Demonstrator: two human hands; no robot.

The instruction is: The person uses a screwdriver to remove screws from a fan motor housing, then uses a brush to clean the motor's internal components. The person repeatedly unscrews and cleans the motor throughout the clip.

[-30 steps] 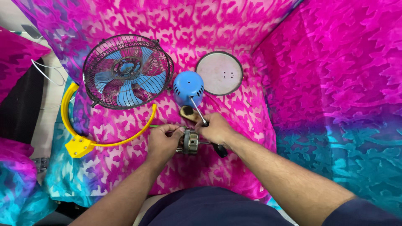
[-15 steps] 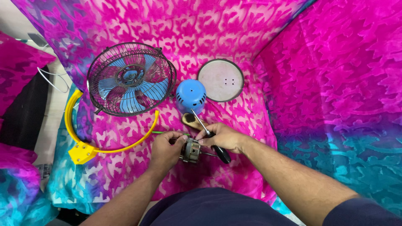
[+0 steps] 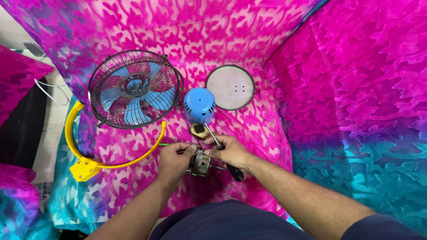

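Where the pink patterned cloth [image 3: 249, 40] drapes over the work surface, both hands meeting at its near middle. Left hand [image 3: 174, 161] curled around the small fan motor [image 3: 201, 163] — a ribbed metal cylinder with a thin shaft protruding to the right — fingers wrapped on its left side, with a thin green rod [image 3: 171, 144] passing just above the knuckles. Right hand [image 3: 232, 152] closed around a screwdriver [image 3: 222, 153]: bright steel shank angled up and left, black handle end [image 3: 237, 174] protruding below the palm. Whether the tip touches the motor — cannot be told. Just beyond the hands, a small rounded tan-and-dark piece [image 3: 199, 130], and behind it the blue plastic motor cover [image 3: 199, 105], dome-shaped with vent slots. Right of the cover, a flat round pale base plate [image 3: 230, 87] with a dark rim and a few small holes. At far left, the black wire fan guard [image 3: 134, 88], circular, enclosing blue blades. Beside and below the guard, a curved yellow plastic bracket [image 3: 84, 166] with a blocky mount at its lower end. Cloth turning teal toward the right edge.
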